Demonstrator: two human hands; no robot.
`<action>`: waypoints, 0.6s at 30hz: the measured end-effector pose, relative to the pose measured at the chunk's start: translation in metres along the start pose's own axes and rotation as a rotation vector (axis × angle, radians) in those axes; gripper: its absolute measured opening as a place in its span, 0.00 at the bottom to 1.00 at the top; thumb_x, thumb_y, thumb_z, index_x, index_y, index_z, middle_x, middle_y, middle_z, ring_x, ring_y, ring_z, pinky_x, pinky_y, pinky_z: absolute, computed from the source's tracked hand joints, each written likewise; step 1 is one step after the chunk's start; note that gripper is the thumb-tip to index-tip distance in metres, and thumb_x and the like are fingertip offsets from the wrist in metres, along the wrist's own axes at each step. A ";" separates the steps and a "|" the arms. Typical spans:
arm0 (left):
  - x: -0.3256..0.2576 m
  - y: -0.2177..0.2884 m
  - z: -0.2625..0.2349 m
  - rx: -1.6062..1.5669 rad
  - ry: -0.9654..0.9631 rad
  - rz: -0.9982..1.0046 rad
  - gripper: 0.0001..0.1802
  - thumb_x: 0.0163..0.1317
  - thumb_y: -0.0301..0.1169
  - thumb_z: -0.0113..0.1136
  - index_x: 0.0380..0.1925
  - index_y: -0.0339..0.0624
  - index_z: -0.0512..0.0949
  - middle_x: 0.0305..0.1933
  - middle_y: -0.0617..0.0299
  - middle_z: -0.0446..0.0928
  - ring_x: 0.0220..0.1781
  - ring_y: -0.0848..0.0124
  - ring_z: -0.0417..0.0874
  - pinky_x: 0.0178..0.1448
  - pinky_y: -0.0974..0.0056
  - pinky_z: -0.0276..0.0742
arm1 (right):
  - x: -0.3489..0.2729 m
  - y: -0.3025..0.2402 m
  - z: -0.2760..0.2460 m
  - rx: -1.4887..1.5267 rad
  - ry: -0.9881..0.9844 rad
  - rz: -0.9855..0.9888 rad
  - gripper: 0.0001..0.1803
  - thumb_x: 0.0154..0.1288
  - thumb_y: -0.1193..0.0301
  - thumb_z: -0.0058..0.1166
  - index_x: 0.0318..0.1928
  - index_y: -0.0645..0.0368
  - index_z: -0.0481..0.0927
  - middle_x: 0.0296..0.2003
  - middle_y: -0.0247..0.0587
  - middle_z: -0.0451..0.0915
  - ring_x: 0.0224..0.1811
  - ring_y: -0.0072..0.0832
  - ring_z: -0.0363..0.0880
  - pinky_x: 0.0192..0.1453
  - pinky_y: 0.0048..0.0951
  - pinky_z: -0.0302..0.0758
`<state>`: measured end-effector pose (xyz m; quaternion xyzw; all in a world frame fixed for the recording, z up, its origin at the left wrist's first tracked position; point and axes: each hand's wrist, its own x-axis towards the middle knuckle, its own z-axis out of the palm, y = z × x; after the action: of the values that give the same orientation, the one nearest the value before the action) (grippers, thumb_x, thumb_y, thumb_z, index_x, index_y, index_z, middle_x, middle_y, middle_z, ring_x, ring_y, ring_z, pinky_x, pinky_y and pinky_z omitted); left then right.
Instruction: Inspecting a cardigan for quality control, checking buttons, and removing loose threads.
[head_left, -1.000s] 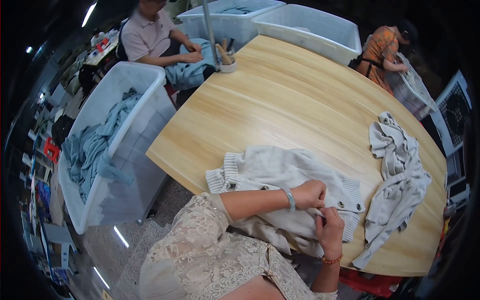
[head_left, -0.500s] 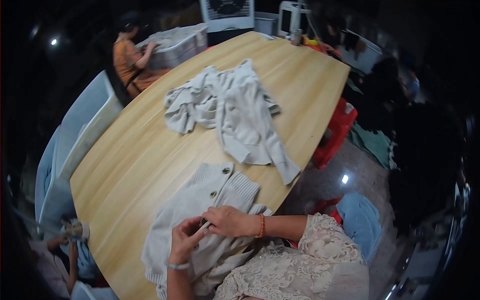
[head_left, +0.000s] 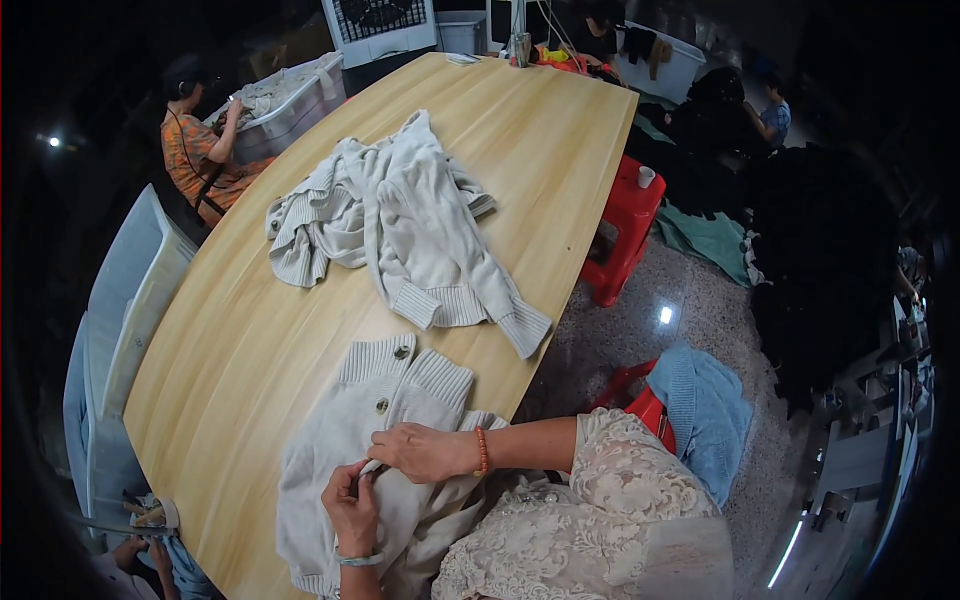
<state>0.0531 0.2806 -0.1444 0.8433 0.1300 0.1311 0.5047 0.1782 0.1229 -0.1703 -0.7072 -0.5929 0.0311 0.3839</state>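
The fingers (head_left: 372,462) of both hands meet at the front edge of a cream button-up cardigan (head_left: 360,470), pinching a small fold of the knit between them. The left hand (head_left: 352,510) comes up from below with a pale green bangle at its wrist, its fingertips curled onto the fabric. The right hand (head_left: 425,452) lies across from the right, knuckles up, an orange bead bracelet on its wrist, its fingertips pressed together on the same fold. The sleeve (head_left: 600,510) behind it is pale lace.

The cardigan lies flat on the near end of the long wooden tabletop (head_left: 230,350), ribbed collar pointing away from the person, two dark buttons (head_left: 400,352) showing on the placket above the hands. Its lower part hangs off the table edge toward the person.

Further up the tabletop, well apart, a second cream knit sweater (head_left: 410,220) lies crumpled, one ribbed cuff reaching the right edge. Beside the table on the right stands a red plastic stool (head_left: 625,215) with a small white cup on it, and a blue knit garment (head_left: 700,410) rests on another red seat nearer the person. On the far left a person in an orange patterned top (head_left: 195,150) bends over a white plastic bin (head_left: 290,100)
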 end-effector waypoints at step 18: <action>0.010 0.005 -0.012 0.319 -0.007 -0.117 0.15 0.54 0.35 0.73 0.30 0.34 0.79 0.25 0.49 0.79 0.25 0.64 0.79 0.34 0.63 0.74 | -0.015 0.013 -0.079 -0.115 -0.180 0.268 0.09 0.63 0.66 0.57 0.37 0.57 0.79 0.38 0.42 0.79 0.37 0.46 0.82 0.40 0.45 0.77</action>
<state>0.0588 0.2917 -0.1335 0.9041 0.1960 0.0765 0.3718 0.2239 0.0700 -0.1290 -0.7951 -0.5261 0.1112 0.2806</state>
